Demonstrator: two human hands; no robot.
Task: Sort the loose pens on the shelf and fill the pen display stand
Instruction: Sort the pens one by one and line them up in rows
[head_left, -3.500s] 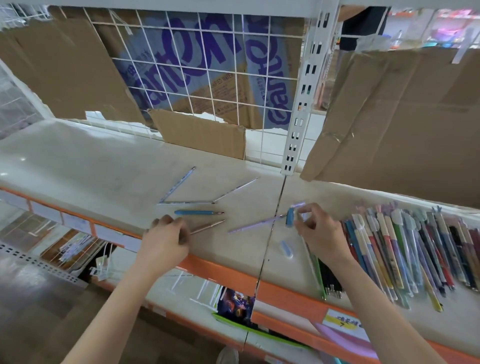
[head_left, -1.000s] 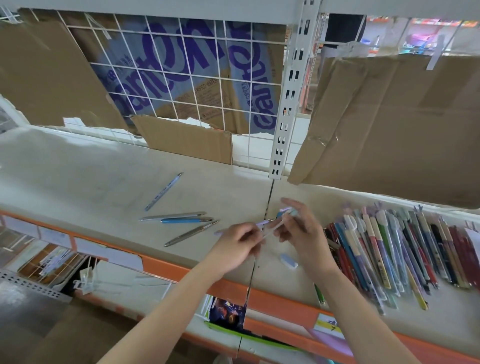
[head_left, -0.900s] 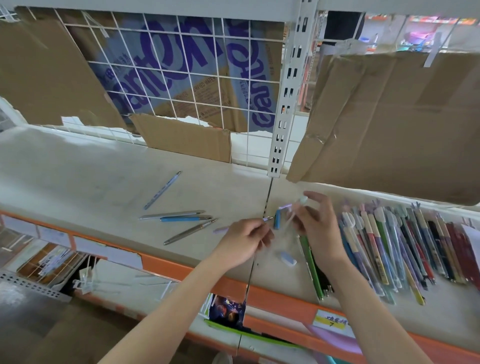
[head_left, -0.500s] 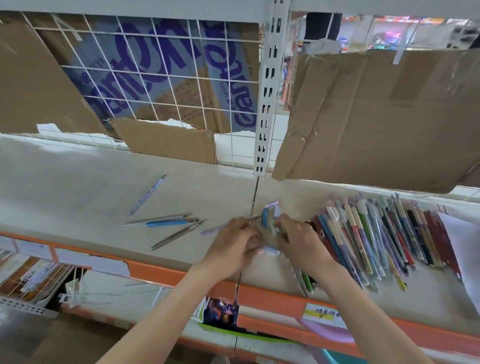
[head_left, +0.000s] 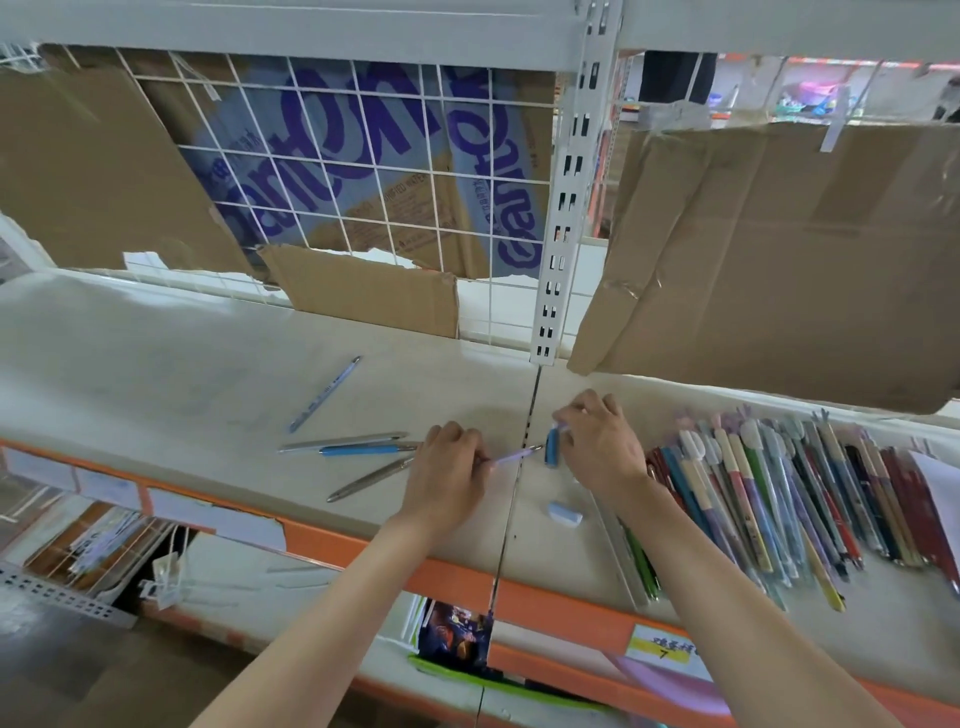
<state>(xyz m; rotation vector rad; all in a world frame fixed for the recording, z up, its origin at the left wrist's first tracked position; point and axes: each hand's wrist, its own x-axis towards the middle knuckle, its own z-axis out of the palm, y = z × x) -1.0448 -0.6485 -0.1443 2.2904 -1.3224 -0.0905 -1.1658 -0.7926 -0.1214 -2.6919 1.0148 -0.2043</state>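
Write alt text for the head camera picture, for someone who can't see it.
Two bare hands work over a pale shelf: the left hand pinches a lilac pen, the right hand holds a blue cap. Four loose pens lie to the left, a sorted row of pens to the right.

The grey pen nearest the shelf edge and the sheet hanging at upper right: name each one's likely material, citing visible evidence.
Grey pen: probably metal or metallic-coated plastic, given its smooth silvery sheen. Hanging sheet: corrugated cardboard, matte brown, with creases and taped seams.
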